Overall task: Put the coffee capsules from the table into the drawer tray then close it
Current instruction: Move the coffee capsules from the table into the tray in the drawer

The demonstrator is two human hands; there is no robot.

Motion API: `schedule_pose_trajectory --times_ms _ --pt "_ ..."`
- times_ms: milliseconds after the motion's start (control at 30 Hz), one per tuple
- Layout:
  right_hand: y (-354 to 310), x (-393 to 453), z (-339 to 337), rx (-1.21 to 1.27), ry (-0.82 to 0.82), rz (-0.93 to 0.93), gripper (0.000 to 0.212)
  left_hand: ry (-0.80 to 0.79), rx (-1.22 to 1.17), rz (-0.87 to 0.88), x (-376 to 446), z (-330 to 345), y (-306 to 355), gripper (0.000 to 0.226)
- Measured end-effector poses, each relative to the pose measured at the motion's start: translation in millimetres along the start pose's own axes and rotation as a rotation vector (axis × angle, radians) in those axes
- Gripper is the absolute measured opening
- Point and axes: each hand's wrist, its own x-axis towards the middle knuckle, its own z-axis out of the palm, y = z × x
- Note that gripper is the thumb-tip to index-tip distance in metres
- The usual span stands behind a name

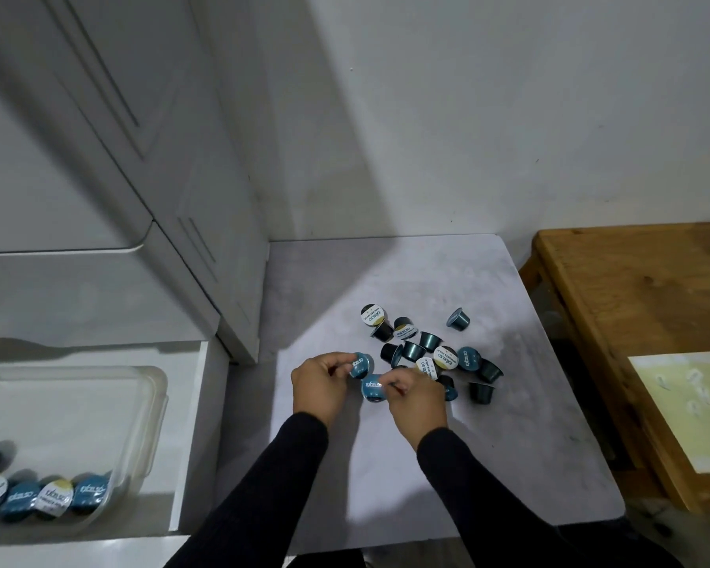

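Capsules [427,354]: loose heap mid-table [529,444], toward the far edge. Left hand [322,385] pinches one blue capsule [361,364]; right hand [417,397] grips another [373,388], gathering a handful to save trips. Tray [152,403] in open drawer [189,444], left: one row along its near edge.

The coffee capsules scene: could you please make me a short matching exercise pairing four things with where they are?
Things:
1. left hand
2. lone capsule
3. clear tray
4. wooden table

Places:
A. inside the open drawer, with a row of capsules at its near end
B. at the right edge of the view
C. holding a blue-lidded capsule over the marble table
D. on its side, apart from the pile, toward the wall

Pairs: 1-C, 2-D, 3-A, 4-B
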Motion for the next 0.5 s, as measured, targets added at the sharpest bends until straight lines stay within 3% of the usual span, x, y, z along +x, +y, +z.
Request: schedule_pose_trajectory --times_ms 200,500 --pt "-21 -11 -28 0.08 0.073 -0.041 0.019 0.032 0.022 0.147 -18 -24 25 0.029" --pt "-94 -38 -64 0.213 0.011 -0.12 0.024 -0.048 0.173 0.3 -50 -105 63 0.028"
